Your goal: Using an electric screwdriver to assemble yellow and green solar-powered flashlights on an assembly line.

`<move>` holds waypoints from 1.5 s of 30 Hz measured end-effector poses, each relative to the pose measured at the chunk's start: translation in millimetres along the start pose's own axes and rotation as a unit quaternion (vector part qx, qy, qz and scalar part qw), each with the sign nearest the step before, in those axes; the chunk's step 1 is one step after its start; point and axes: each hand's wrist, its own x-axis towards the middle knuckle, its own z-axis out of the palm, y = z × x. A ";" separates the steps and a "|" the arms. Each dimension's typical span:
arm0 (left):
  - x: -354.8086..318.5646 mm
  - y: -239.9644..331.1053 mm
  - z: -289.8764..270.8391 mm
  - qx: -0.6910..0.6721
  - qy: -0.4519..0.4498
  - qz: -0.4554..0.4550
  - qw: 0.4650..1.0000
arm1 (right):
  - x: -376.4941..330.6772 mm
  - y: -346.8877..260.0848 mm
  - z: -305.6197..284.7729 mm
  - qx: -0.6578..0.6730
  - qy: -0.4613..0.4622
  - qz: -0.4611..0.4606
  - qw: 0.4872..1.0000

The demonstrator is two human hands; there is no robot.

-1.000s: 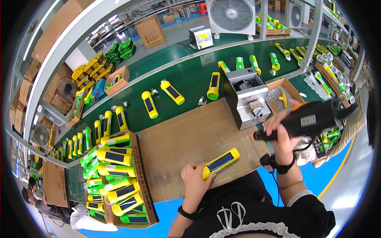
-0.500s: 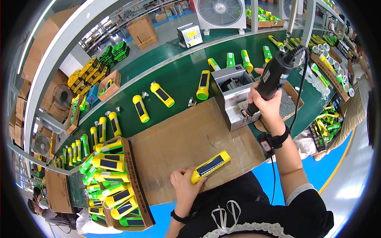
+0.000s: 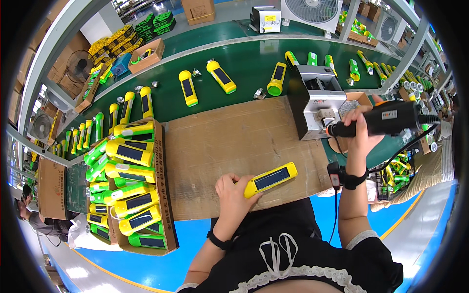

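Observation:
My left hand [image 3: 235, 199] is closed round the near end of a yellow flashlight [image 3: 273, 179] with a dark solar panel facing up. The flashlight lies slanted over a flat cardboard sheet [image 3: 220, 141], close to its front edge. In my right hand [image 3: 361, 134] is a black electric screwdriver [image 3: 391, 119], held almost level with its cable trailing right. Its tip points left, at the front of a grey metal screw feeder [image 3: 315, 105]. Whether the bit touches the feeder, I cannot tell.
A cardboard box [image 3: 168, 215] full of yellow and green flashlights stands left of the sheet. More flashlights and small reflectors lie along the green bench [image 3: 249, 73] behind. A black crate [image 3: 386, 183] of flashlight parts is at the right. A fan [image 3: 312, 12] stands at the back.
The screwdriver has tipped from upright to nearly level, its tip staying by the feeder. My left hand still holds the flashlight. The whole view has shifted.

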 end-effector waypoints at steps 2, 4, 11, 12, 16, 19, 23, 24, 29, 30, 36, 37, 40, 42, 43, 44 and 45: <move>-2.5 -1.4 0.9 -0.003 0.004 0.000 1.000 | 15.2 6.1 -2.8 -0.057 0.024 -0.014 0.998; -5.3 -0.3 2.1 -0.005 0.009 0.001 1.000 | 21.1 13.1 -7.0 -0.069 0.031 0.020 0.997; -10.4 3.0 0.7 0.002 0.001 -0.009 1.000 | 33.3 26.3 -9.5 -0.094 -0.050 0.119 0.987; -7.5 1.8 -0.4 -0.002 0.005 -0.006 1.000 | 37.4 28.5 -8.2 -0.092 -0.066 0.135 0.984; -8.8 -0.1 3.4 -0.006 0.011 -0.007 1.000 | 7.9 14.7 0.5 0.000 -0.066 0.225 0.972; -8.5 -1.5 7.2 -0.010 0.018 0.007 1.000 | -26.3 -1.0 12.1 0.119 -0.065 0.160 0.978; -11.0 -3.5 6.8 -0.027 0.026 0.008 0.999 | -21.6 -16.4 21.6 0.058 -0.057 0.080 0.993; -10.8 -3.2 7.0 -0.030 0.026 0.010 0.999 | -13.2 -15.2 19.3 0.031 -0.045 0.048 0.997; -14.4 -4.5 8.9 -0.021 0.032 0.003 0.999 | -5.2 -13.9 14.4 0.092 -0.003 0.110 0.990; -15.4 -5.4 8.8 -0.021 0.032 -0.003 0.999 | -12.3 -16.6 18.6 0.109 -0.024 0.114 0.987; -13.3 -6.5 10.3 -0.031 0.046 0.006 0.998 | -72.6 -40.4 68.2 0.182 -0.150 0.171 0.957; -13.1 -6.6 10.8 -0.033 0.049 0.006 0.998 | -80.8 -41.9 74.6 0.185 -0.169 0.189 0.949; -12.6 -7.1 10.7 -0.036 0.049 0.005 0.998 | -91.1 -43.8 90.6 0.157 -0.237 0.209 0.936; -13.5 -7.3 9.7 -0.036 0.048 0.003 0.998 | -94.0 -41.7 93.8 0.161 -0.263 0.223 0.925; -14.3 -7.5 9.1 -0.037 0.048 0.001 0.998 | -95.7 -39.8 95.2 0.161 -0.287 0.235 0.915; -15.0 -8.1 8.5 -0.038 0.047 -0.002 0.998 | -97.6 -37.4 96.4 0.165 -0.289 0.235 0.913; -14.8 -7.2 9.0 -0.039 0.049 -0.001 0.998 | -98.2 -36.3 95.9 0.163 -0.291 0.227 0.915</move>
